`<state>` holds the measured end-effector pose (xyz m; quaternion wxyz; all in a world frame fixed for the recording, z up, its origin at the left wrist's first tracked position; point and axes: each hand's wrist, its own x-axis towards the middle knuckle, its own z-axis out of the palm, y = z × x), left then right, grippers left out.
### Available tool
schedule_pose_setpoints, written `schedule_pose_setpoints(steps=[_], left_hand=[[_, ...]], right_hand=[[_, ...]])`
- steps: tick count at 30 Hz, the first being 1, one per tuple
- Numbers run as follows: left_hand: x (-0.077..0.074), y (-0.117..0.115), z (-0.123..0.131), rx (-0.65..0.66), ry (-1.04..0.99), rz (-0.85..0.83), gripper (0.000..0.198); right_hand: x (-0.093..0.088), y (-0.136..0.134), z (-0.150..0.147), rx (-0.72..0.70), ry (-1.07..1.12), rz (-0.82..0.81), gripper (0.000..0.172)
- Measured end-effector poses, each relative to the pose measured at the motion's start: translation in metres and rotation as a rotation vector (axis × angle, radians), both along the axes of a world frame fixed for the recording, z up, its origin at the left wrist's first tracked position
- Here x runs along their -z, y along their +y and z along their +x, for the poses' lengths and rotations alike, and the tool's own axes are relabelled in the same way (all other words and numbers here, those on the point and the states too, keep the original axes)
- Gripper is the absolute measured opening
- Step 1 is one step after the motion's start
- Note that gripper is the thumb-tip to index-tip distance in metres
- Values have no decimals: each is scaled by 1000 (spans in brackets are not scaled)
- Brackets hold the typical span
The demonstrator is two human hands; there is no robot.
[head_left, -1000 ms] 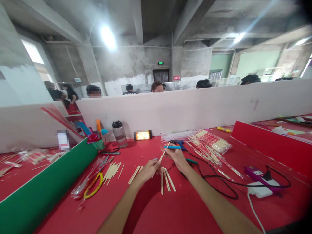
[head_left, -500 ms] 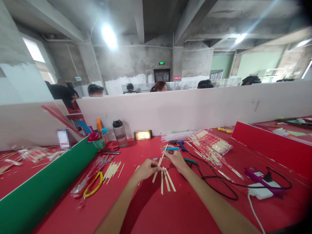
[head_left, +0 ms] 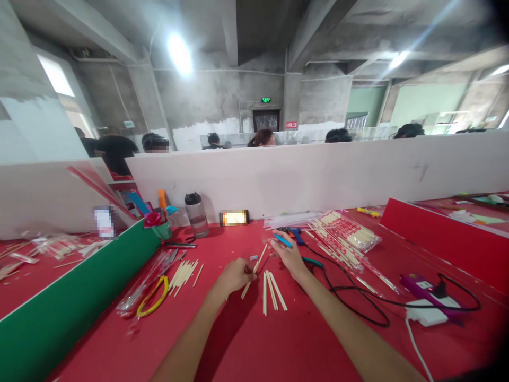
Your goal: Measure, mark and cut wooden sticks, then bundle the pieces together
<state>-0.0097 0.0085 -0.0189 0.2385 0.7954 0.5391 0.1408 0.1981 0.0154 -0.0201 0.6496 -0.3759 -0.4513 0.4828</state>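
Note:
My left hand is closed on a thin wooden stick, which slants up and away from the fingertips. Just to its right, my right hand grips a slim blue pen; its tip is hard to make out. Several short wooden sticks lie fanned out on the red tabletop between my forearms. A small pale eraser-like block rests beyond the left fingers.
Left of my hands lie a pile of sticks and yellow-handled scissors. Behind stand a water bottle and a phone. To the right are a blue glue gun, bagged sticks, black cable and a purple power strip.
My left hand has shifted slightly left with the stick. My right hand has drawn away from the stick, and the blue pen has tilted from level to slanting.

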Motion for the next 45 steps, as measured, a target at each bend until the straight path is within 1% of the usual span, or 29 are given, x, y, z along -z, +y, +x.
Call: schedule_pose_setpoints(steps=[4,8,12,19,22,26,28,31,33,35,37,39,40,42,45], left_hand=[[3,-2,4,-16,37,0,17],[7,-2,8,-55,58,75,18],[8,-1,8,-66,82,47,15],[4,-2,7,-30,29,3,16],[-1,-6,8,-28,40,8,16],[-7,-9,9,-46,67,-9,21],[-9,-7,8,-74,79,25,20],[-8,-4,6,-86,47,180,16],[-4,-1,5,-33,22,292,26],[2,0,4,55,30,366,42],[9,1,4,129,64,386,56],[14,2,3,160,99,371,62],[15,2,3,156,112,356,59],[14,2,4,131,131,325,47],[8,1,5,59,180,317,29]], right_hand=[[1,-1,-1,-8,-32,4,47],[-3,-2,0,-9,-50,17,47],[-6,-2,2,-11,-41,29,45],[-4,-3,-1,-24,-105,35,42],[-4,-3,0,-26,-150,56,43],[-6,-3,2,-16,-149,50,46],[-8,-4,3,-13,-142,39,47],[-7,-3,3,-12,-133,34,47],[-7,-3,2,-22,-122,34,46],[-5,-2,2,-36,-108,31,46],[-4,-1,2,-62,-92,26,46],[-3,1,3,-85,-81,17,45],[-2,1,3,-88,-81,12,45],[-2,2,2,-77,-88,5,45],[-2,2,2,-70,-99,0,44]])
